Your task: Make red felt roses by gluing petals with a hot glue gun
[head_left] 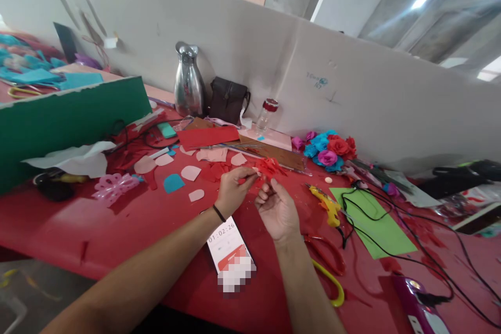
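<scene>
My left hand [235, 190], a dark band at its wrist, pinches something small and pale at its fingertips; I cannot make out what it is. Close beside it, palm up, my right hand [278, 214] has its fingers curled in and its thumb against them. Whatever they may grip is hidden. Just behind both hands lies a pile of red paper pieces [271, 167]. Pink rounded paper petals [191, 173] and a blue petal [173, 183] are scattered to the left. Under my left wrist, a phone [227, 245] displays a timer.
At the right are a yellow glue gun [327, 206], a green paper sheet [376, 222], black cables, scissors [332, 258] and a purple power strip [418, 302]. A paper flower bunch [327, 151], glass jar [266, 116], dark bag [229, 100] and metal jug [189, 81] stand behind.
</scene>
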`<action>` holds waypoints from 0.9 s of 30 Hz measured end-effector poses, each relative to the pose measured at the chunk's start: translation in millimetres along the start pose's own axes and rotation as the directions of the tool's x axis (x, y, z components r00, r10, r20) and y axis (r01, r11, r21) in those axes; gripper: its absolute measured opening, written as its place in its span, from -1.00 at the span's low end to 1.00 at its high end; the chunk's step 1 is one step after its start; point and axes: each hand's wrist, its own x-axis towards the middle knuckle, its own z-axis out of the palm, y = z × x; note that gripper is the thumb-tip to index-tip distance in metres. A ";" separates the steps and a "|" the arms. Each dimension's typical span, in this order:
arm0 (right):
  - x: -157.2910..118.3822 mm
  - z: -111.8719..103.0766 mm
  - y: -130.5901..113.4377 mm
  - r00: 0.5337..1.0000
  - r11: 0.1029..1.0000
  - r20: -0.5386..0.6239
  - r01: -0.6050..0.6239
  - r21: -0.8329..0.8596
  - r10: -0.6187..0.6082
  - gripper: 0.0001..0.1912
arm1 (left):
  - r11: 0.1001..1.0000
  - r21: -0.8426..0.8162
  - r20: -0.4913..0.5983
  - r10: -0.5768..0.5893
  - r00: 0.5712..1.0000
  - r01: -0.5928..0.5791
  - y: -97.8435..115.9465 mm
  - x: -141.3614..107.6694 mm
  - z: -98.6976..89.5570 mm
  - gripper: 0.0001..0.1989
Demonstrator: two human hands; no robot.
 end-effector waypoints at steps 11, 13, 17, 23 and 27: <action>0.6 -7.4 6.0 0.949 0.905 -0.166 0.189 -0.381 -0.268 -0.65 | 0.945 -0.283 -0.123 -0.203 0.971 0.162 5.9 10.7 -2.6 -0.96; 0.0 -7.0 9.2 0.926 0.814 -0.170 0.195 -0.548 -0.337 -0.80 | 0.893 -0.364 -0.037 -0.296 0.954 0.263 8.9 8.4 -1.8 -0.93; 2.1 -5.8 19.9 0.902 0.644 0.063 0.353 -0.679 -0.428 -0.69 | 0.794 -0.460 0.089 -0.405 0.910 0.398 10.9 0.0 3.3 -0.88; 6.3 -10.9 27.6 0.850 0.541 0.126 0.433 -0.721 -0.512 -0.79 | 0.757 -0.465 0.175 -0.429 0.886 0.459 16.0 -6.1 6.3 -0.86; 8.5 -15.1 26.6 0.859 0.595 0.111 0.434 -0.677 -0.500 -0.75 | 0.737 -0.441 0.338 -0.392 0.856 0.512 19.2 -1.6 -0.3 -0.86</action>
